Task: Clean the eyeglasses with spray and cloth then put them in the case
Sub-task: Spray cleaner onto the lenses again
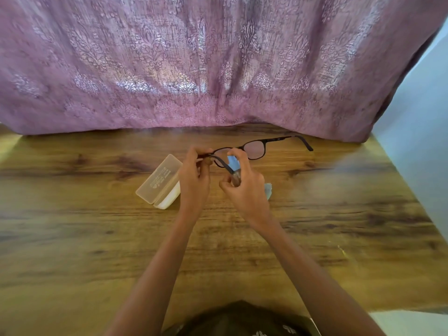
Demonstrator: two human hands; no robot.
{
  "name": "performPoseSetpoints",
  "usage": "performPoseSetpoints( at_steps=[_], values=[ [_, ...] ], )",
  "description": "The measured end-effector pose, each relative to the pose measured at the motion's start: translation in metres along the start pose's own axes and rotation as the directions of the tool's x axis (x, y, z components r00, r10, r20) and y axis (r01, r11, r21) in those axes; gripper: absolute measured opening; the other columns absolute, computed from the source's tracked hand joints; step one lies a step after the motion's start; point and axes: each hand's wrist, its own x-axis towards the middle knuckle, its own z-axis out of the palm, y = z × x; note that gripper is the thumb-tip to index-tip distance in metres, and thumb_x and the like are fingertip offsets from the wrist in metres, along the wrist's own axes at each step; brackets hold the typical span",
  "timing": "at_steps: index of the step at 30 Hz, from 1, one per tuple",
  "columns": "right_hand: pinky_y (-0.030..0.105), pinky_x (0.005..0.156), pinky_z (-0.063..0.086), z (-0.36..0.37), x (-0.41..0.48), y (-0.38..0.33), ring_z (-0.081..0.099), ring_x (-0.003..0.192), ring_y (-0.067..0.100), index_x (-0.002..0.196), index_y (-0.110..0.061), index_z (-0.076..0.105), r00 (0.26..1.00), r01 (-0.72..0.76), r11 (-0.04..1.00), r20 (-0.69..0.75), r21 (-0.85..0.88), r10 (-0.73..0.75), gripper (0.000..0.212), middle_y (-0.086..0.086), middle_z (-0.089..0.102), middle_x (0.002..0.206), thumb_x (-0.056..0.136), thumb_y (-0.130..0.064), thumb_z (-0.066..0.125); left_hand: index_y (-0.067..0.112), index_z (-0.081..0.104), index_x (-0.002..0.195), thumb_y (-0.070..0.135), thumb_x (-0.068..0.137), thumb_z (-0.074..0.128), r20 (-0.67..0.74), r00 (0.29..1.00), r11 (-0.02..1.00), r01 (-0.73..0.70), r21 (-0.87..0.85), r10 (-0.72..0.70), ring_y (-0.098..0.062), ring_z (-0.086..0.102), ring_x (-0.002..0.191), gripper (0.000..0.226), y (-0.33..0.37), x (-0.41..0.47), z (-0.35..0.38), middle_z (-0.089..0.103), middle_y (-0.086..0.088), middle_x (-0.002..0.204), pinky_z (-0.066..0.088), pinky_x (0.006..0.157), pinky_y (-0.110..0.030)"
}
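Dark-framed eyeglasses [257,149] with their arms unfolded are held up above the wooden table [97,226]. My left hand [194,175] pinches the frame at its left hinge. My right hand [244,185] is closed around a small spray bottle [234,163] with a blue top, and its index finger rests on the top, just behind the left lens. A pale blue cloth [268,190] lies on the table, mostly hidden behind my right hand. An open translucent case [161,183] lies on the table to the left of my left hand.
A purple patterned curtain [218,64] hangs down to the table's far edge. A pale wall [424,122] runs along the table's right side. A dark garment [242,321] shows at the bottom of the view.
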Motion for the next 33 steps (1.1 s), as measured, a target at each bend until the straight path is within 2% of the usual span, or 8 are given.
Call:
performPoseSetpoints(
  at_steps=[2,5,10,15,20,25,29,33],
  values=[
    [0.014,0.049,0.035,-0.003,-0.001,-0.001,0.038,0.045,0.013,0.124,-0.021,0.049,1.000,-0.009,1.000,0.013,0.002,0.009,0.053,-0.007,0.035,0.047,0.077,-0.002,0.063,0.016,0.059,0.103,-0.001,0.091,0.048,0.001,1.000,1.000,-0.004,-0.003,0.004,-0.009,0.065,0.092,0.023,-0.001,0.000,0.000,0.066,0.006,0.096,0.050,0.080,-0.017],
    [0.013,0.048,0.034,-0.006,-0.001,-0.005,0.038,0.046,0.013,0.126,-0.024,0.048,0.999,0.006,1.000,0.031,-0.004,-0.006,0.054,-0.007,0.034,0.048,0.078,-0.006,0.064,0.014,0.059,0.103,-0.001,0.090,0.048,0.001,1.000,1.000,-0.020,-0.001,0.020,-0.008,0.064,0.091,0.022,0.000,0.000,0.001,0.065,0.005,0.095,0.047,0.080,-0.013],
    [0.016,0.046,0.036,-0.007,-0.001,-0.012,0.045,0.048,0.015,0.128,-0.022,0.048,0.999,0.039,0.998,0.037,-0.039,-0.038,0.054,0.000,0.047,0.054,0.080,-0.007,0.068,0.014,0.060,0.102,-0.005,0.089,0.047,0.008,1.000,1.000,-0.011,0.002,0.010,0.000,0.061,0.091,0.026,0.002,0.000,0.002,0.064,0.012,0.095,0.044,0.080,-0.008],
    [0.009,0.049,0.033,-0.007,-0.004,-0.011,0.040,0.047,0.010,0.125,-0.021,0.050,0.999,0.025,1.000,-0.027,0.008,-0.025,0.055,-0.010,0.032,0.048,0.077,-0.001,0.068,0.014,0.060,0.104,-0.002,0.090,0.047,0.012,1.000,1.000,-0.011,-0.006,0.011,-0.007,0.063,0.092,0.025,0.001,-0.001,0.002,0.066,0.004,0.097,0.046,0.082,-0.012],
    [0.011,0.047,0.034,-0.010,-0.003,-0.012,0.041,0.050,0.017,0.126,-0.025,0.047,0.998,0.051,0.999,-0.029,-0.003,-0.051,0.055,-0.001,0.041,0.052,0.079,-0.011,0.072,0.013,0.060,0.104,-0.003,0.089,0.048,0.015,1.000,1.000,-0.014,0.003,0.014,-0.003,0.062,0.092,0.025,0.002,-0.001,0.002,0.065,0.005,0.097,0.045,0.082,-0.011],
    [0.009,0.047,0.033,-0.008,-0.005,-0.011,0.039,0.048,0.011,0.122,-0.022,0.050,0.998,0.044,0.999,-0.038,0.005,-0.044,0.051,-0.010,0.033,0.049,0.079,-0.007,0.073,0.020,0.058,0.102,-0.002,0.089,0.047,0.020,1.000,1.000,-0.008,-0.007,0.008,-0.001,0.061,0.092,0.028,0.003,-0.003,0.003,0.064,0.011,0.097,0.044,0.080,-0.009],
    [0.012,0.045,0.034,-0.018,-0.002,-0.007,0.039,0.047,0.017,0.124,-0.028,0.047,0.995,0.041,0.999,-0.097,0.011,-0.040,0.052,-0.003,0.037,0.051,0.081,-0.017,0.073,0.024,0.058,0.103,-0.001,0.093,0.047,0.013,1.000,0.999,0.010,-0.036,-0.010,-0.006,0.065,0.095,0.028,0.003,-0.004,0.001,0.066,0.009,0.098,0.048,0.080,-0.013],
    [0.011,0.046,0.030,-0.036,0.005,0.007,0.033,0.045,0.014,0.131,-0.029,0.044,0.987,0.017,0.998,-0.158,-0.055,-0.026,0.051,0.000,0.037,0.053,0.086,-0.031,0.068,0.027,0.058,0.103,0.005,0.094,0.048,-0.005,1.000,0.999,0.023,-0.035,-0.023,-0.004,0.066,0.095,0.026,0.003,-0.005,-0.001,0.065,0.018,0.096,0.049,0.078,-0.014]
  ],
)
